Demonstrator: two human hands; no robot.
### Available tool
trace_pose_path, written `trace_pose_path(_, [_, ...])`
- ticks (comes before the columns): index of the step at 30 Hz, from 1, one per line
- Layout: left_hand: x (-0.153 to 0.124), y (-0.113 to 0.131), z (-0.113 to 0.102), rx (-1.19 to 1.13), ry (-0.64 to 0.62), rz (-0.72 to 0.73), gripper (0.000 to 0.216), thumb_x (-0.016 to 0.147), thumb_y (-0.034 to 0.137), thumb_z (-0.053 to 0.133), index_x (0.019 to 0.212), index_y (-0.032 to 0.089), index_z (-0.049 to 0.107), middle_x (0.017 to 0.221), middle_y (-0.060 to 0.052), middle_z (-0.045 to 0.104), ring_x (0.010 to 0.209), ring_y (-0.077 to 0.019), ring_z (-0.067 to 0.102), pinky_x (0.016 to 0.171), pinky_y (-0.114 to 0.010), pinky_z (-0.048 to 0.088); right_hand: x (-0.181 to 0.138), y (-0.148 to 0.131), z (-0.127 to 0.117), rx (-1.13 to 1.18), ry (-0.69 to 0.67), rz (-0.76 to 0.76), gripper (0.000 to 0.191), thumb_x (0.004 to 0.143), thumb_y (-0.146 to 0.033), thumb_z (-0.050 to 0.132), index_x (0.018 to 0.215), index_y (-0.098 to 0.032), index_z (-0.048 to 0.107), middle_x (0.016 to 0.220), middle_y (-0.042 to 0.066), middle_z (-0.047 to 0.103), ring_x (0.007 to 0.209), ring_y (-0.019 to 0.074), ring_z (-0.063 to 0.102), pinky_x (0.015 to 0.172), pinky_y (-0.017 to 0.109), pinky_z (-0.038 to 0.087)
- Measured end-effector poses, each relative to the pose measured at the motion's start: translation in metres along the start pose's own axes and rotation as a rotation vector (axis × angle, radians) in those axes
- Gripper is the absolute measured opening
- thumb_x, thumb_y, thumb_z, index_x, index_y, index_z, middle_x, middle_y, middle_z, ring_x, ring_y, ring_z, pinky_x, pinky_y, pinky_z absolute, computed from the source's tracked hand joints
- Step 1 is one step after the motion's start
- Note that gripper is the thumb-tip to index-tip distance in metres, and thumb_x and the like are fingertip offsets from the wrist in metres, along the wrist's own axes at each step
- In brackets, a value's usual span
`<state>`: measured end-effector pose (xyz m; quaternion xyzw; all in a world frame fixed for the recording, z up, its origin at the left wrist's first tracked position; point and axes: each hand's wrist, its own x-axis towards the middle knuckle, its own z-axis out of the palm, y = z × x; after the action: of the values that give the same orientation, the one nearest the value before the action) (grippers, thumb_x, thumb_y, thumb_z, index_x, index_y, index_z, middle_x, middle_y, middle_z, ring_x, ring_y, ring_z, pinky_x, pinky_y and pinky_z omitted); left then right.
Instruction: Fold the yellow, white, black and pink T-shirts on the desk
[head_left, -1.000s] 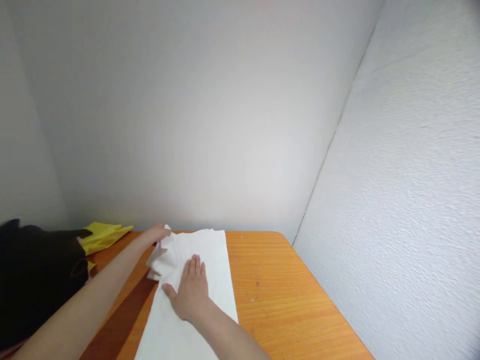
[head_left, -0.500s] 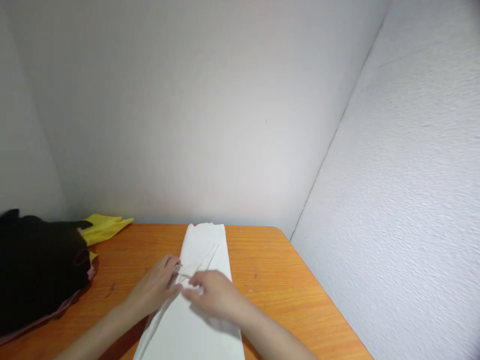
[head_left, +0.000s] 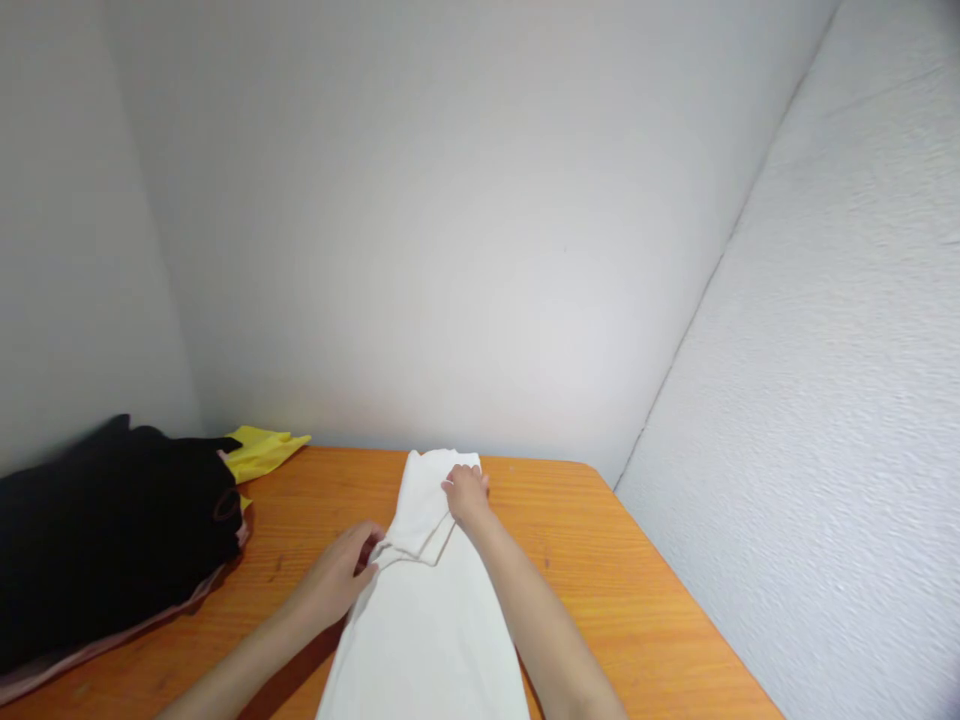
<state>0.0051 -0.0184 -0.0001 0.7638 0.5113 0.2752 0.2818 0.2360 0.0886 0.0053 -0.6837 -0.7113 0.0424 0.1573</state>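
A white garment [head_left: 427, 620], folded into a long strip, lies lengthwise on the orange wooden table [head_left: 600, 560]. My left hand [head_left: 337, 575] rests at the strip's left edge, fingers curled and pinching a folded-over sleeve. My right hand [head_left: 466, 494] sits farther away near the strip's far end, fingers bent down onto the cloth and gripping it.
A pile of black clothing [head_left: 105, 530] with a pink edge lies at the table's left. A yellow cloth [head_left: 262, 452] pokes out behind it. White walls close in behind and on the right, near the table's right edge.
The left side of the garment was folded inward, narrowing it to a strip. My right hand moved from the middle to the far end; my left hand drew back to the left edge.
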Motion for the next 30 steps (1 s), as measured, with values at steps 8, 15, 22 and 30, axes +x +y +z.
trace_pose_path(8, [-0.004, -0.005, -0.002, -0.001, 0.010, 0.034, 0.022, 0.083, 0.019, 0.044, 0.102, 0.019, 0.056, 0.105, -0.007, 0.065, 0.098, -0.0217, 0.062, 0.091, -0.037, 0.049, -0.009, -0.017, -0.006, -0.036, 0.059, -0.117, 0.030, 0.093, -0.022, 0.052, 0.122, -0.017, 0.057, 0.128, 0.015, 0.058, 0.123, 0.0300, 0.046, 0.102, 0.044, 0.033])
trace_pose_path(15, [-0.009, -0.008, 0.003, 0.312, -0.009, 0.266, 0.049, 0.096, 0.029, 0.040, 0.144, 0.025, 0.043, 0.153, -0.007, 0.041, 0.140, -0.0258, 0.037, 0.119, -0.047, 0.028, -0.044, -0.032, 0.019, 0.031, -0.159, -0.387, 0.072, 0.099, -0.057, 0.031, 0.153, -0.010, 0.026, 0.160, 0.013, 0.019, 0.148, 0.0316, 0.009, 0.118, 0.049, 0.014])
trace_pose_path(22, [-0.020, -0.042, 0.012, 0.476, -0.109, 0.396, 0.054, 0.101, 0.030, 0.029, 0.154, 0.030, 0.014, 0.160, 0.000, 0.022, 0.145, -0.0205, 0.028, 0.120, -0.040, 0.028, -0.056, -0.019, 0.027, 0.015, -0.124, -0.415, 0.080, 0.095, -0.069, 0.025, 0.155, -0.015, 0.022, 0.160, 0.009, 0.012, 0.148, 0.0315, 0.005, 0.119, 0.053, 0.007])
trace_pose_path(30, [-0.024, -0.020, -0.022, 0.653, -0.159, 0.273, 0.057, 0.100, 0.046, 0.030, 0.152, 0.023, 0.024, 0.160, -0.005, 0.020, 0.147, -0.0245, 0.023, 0.121, -0.049, 0.023, -0.075, -0.018, -0.004, 0.034, -0.055, -0.413, 0.066, 0.102, -0.048, 0.030, 0.152, -0.006, 0.025, 0.160, 0.013, 0.015, 0.149, 0.0248, 0.008, 0.121, 0.045, 0.011])
